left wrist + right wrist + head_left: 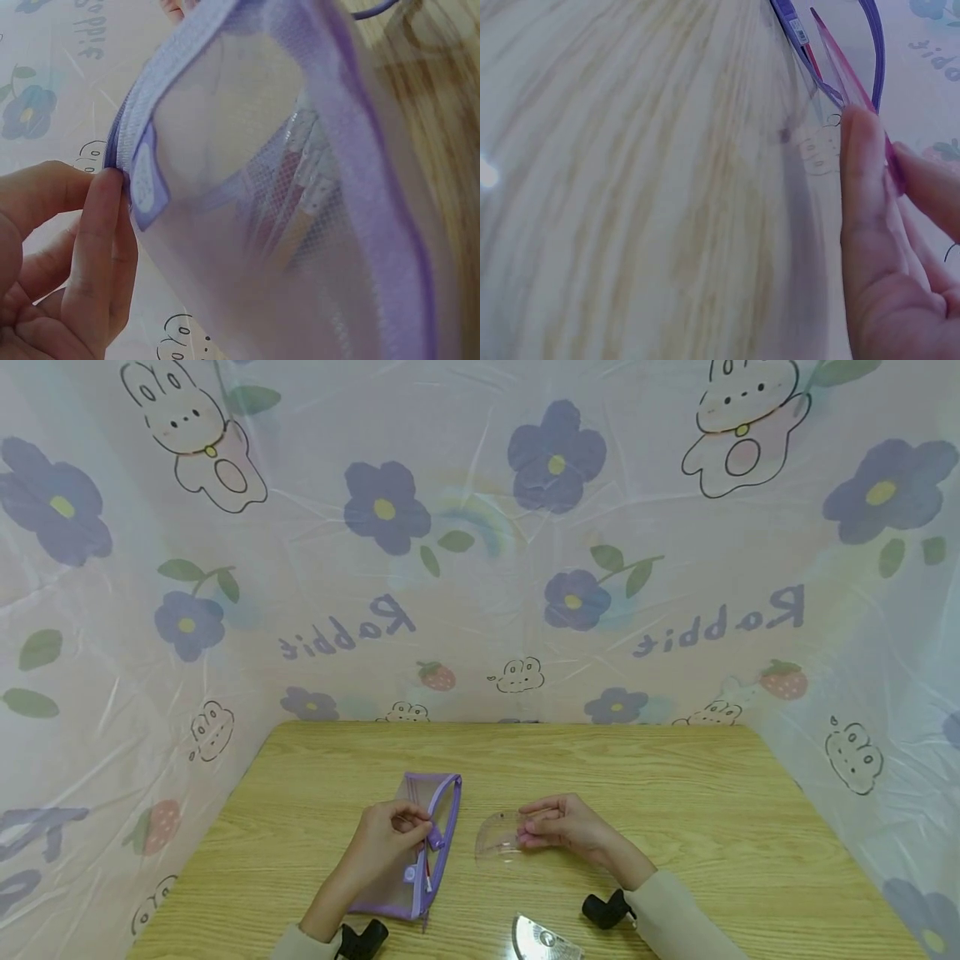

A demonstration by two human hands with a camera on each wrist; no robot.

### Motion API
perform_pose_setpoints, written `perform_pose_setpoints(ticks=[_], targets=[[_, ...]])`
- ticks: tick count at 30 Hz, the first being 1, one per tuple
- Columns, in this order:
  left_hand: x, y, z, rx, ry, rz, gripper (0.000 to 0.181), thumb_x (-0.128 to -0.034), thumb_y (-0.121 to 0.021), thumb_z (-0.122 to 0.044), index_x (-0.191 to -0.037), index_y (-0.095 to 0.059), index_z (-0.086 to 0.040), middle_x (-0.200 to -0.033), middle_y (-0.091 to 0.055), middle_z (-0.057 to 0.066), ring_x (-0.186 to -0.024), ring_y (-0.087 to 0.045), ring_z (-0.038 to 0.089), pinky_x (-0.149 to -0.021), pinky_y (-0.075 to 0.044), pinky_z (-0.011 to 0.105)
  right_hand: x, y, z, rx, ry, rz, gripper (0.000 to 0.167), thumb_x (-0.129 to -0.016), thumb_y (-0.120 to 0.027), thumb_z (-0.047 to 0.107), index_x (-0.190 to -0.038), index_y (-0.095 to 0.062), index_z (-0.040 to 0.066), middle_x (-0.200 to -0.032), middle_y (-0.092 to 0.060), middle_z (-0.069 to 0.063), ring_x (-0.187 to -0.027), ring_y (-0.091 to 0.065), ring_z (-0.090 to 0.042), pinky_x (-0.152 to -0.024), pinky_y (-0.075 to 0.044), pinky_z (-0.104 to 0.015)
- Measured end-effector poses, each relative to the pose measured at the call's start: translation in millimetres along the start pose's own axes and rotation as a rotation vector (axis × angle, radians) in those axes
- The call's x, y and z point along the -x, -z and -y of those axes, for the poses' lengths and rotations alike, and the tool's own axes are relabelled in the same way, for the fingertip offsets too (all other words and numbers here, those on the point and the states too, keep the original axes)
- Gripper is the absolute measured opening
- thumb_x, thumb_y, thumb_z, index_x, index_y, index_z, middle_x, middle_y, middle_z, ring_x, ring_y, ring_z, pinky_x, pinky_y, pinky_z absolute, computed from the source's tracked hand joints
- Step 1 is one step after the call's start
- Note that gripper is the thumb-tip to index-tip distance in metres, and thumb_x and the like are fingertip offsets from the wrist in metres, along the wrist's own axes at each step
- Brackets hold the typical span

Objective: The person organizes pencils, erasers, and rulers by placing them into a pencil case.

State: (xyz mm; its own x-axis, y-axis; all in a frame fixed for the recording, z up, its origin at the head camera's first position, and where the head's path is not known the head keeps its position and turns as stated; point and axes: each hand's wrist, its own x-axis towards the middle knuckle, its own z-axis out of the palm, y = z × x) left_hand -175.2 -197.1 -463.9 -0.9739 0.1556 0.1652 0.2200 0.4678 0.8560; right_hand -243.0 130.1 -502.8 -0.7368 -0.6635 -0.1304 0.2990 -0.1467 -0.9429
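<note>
A purple-trimmed mesh pencil case point(382, 893) lies on the table with its zip side gaping. My left hand point(386, 839) pinches the zipped edge of its opening between thumb and fingers. Through the mesh in the left wrist view, several pencils point(304, 161) show inside the case. To the right of the case, my right hand point(570, 831) holds a clear, pink-tinted protractor point(493, 839) by one end, raised off the table. The right wrist view catches this protractor point(847, 67) nearly edge-on, with the thumb on one face and fingers on the other.
A second clear rounded plate with markings, like a protractor point(543, 942), lies near the table's front edge, cut off by the frame. Printed cloth point(480, 568) walls in the wooden table point(675, 793) at the back and sides. Black wrist cameras point(606, 910) sit by both sleeves.
</note>
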Motion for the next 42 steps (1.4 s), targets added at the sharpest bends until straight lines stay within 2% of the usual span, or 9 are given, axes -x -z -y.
perform_pose_setpoints(ticks=[12, 26, 38, 42], targets=[[-0.4, 0.2, -2.1, -0.01, -0.001, -0.001, 0.006, -0.0885, -0.074, -0.003, -0.093, -0.072, -0.001, -0.081, -0.068, 0.001, -0.069, -0.065, 0.014, -0.063, -0.058, 0.024, -7.9, -5, 1, -0.051, 0.008, -0.024, 0.044, -0.097, -0.055, -0.01, -0.135, -0.038, -0.025, -0.102, -0.073, -0.019, -0.096, -0.072, -0.025, -0.089, -0.057, -0.036], [-1.0, 1.1, -1.6, -0.025, -0.004, -0.014, 0.004, -0.0879, -0.075, -0.004, -0.091, -0.073, -0.004, -0.079, -0.068, -0.001, -0.067, -0.065, 0.013, -0.061, -0.057, 0.024, -20.2, -16, 2, -0.072, 0.017, -0.06, 0.042, -0.096, -0.055, -0.012, -0.134, -0.039, -0.025, -0.1, -0.072, -0.023, -0.093, -0.072, -0.027, -0.09, -0.056, -0.039], [0.4, 2.2, -0.8, -0.004, -0.026, -0.006, 0.006, -0.0883, -0.074, -0.003, -0.093, -0.072, 0.0, -0.08, -0.068, 0.001, -0.067, -0.065, 0.013, -0.062, -0.058, 0.024, -28.7, -29, 2, -0.096, 0.037, -0.062, 0.042, -0.096, -0.054, -0.014, -0.133, -0.038, -0.027, -0.097, -0.073, -0.02, -0.09, -0.073, -0.026, -0.089, -0.057, -0.04], [0.2, 2.4, -1.4, -0.014, -0.015, -0.009, 0.006, -0.0882, -0.074, -0.003, -0.093, -0.072, 0.0, -0.08, -0.068, 0.0, -0.068, -0.065, 0.013, -0.063, -0.058, 0.024, -31.6, -33, 1, -0.111, 0.044, -0.062, 0.042, -0.095, -0.054, -0.014, -0.132, -0.039, -0.027, -0.097, -0.072, -0.021, -0.089, -0.073, -0.026, -0.088, -0.057, -0.04]])
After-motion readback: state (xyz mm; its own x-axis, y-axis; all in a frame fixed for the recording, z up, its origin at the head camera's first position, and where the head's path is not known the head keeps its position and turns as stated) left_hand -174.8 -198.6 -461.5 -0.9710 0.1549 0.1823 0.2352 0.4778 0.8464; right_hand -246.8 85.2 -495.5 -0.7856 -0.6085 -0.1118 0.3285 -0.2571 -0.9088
